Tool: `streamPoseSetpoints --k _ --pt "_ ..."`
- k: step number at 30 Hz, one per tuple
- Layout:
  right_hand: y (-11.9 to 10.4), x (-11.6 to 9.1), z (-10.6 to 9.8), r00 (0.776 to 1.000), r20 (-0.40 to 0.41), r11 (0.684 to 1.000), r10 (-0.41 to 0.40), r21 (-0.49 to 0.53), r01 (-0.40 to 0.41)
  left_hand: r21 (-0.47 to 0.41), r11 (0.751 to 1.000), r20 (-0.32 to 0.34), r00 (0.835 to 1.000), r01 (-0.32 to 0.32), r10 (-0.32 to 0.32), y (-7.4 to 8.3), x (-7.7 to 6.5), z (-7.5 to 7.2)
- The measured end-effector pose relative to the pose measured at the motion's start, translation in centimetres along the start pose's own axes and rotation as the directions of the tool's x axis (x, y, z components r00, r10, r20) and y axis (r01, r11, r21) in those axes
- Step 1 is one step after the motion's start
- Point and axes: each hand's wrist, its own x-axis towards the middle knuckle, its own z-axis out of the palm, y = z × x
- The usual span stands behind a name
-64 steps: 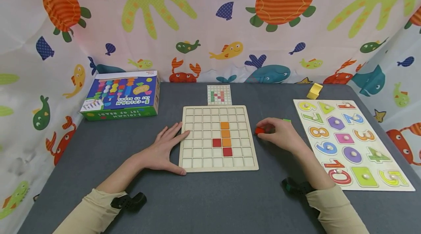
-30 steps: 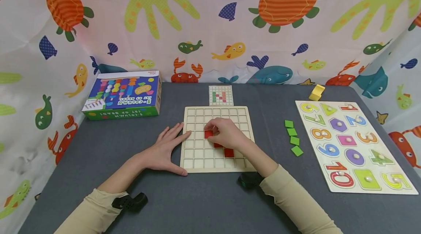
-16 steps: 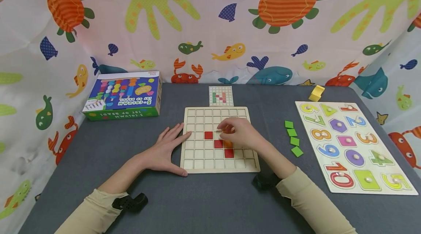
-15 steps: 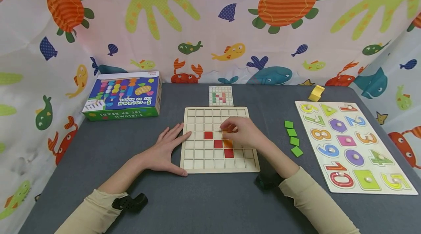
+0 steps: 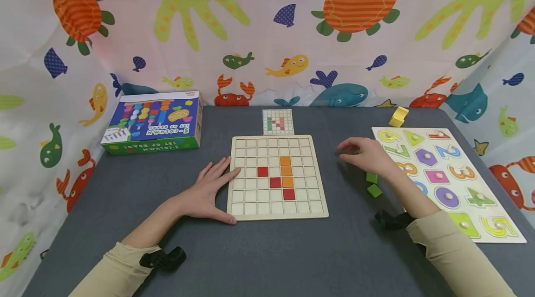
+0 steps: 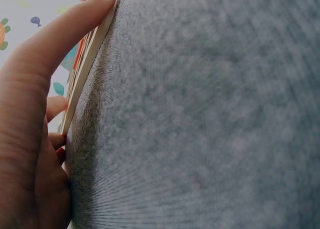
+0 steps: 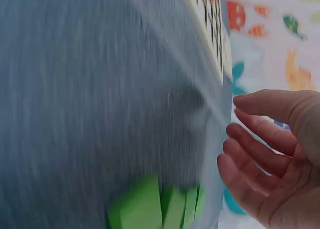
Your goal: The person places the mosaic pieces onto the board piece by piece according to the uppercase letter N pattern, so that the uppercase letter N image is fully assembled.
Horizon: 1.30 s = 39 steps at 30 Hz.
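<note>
In the head view, a wooden grid board [image 5: 246, 206] lies in the middle of the table. Several red tiles [image 5: 262, 171] form a diagonal on it, beside a column of orange tiles [image 5: 285, 161]. My left hand [image 5: 204, 195] is spread against the board's left side, its thumb and a fingertip touching the edge. Over the table right of the board hovers my right hand [image 5: 364, 155], fingers loosely bent. The right wrist view shows nothing between those fingers. Green tiles [image 5: 374, 190] lie beneath this hand, which partly hides them; several appear blurred in the right wrist view.
Behind the board lies a small pattern card [image 5: 278, 122]. A colourful toy box [image 5: 152, 118] stands at the back left. On the right is a number-and-shape puzzle board [image 5: 476, 178], with yellow blocks [image 5: 398, 117] behind it. A printed cloth hangs around the table.
My right hand brought a red tile to the board and let it go there, then touched near the orange tiles and moved right above the green tiles. The left hand stayed put.
</note>
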Motion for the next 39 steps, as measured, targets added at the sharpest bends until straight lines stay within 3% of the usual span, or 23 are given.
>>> streamPoseSetpoints --k 7,11,24,31,39 --pt "2.5 -0.1 -2.1 0.993 0.05 0.992 0.104 -0.077 -0.1 0.007 1.0 0.01 1.0 0.003 -0.003 -0.1 0.0 0.0" --pt "3.0 -0.1 -2.1 0.993 0.07 0.992 0.091 -0.09 -0.084 0.009 1.0 0.018 1.0 0.011 -0.011 -0.2 0.1 0.1" --pt "2.4 0.2 -0.5 0.998 0.053 0.999 0.045 0.012 -0.046 0.013 1.0 0.009 1.0 0.0 0.0 -0.3 0.1 0.1" --pt "1.0 0.5 0.3 0.998 0.048 0.995 0.031 0.089 -0.035 0.021 1.0 0.014 1.0 0.011 -0.011 -0.3 0.0 0.1" --pt "-2.6 1.9 2.3 0.998 0.058 0.984 0.016 0.176 -0.026 0.022 1.0 0.016 1.0 0.013 -0.014 -0.4 0.0 0.1"
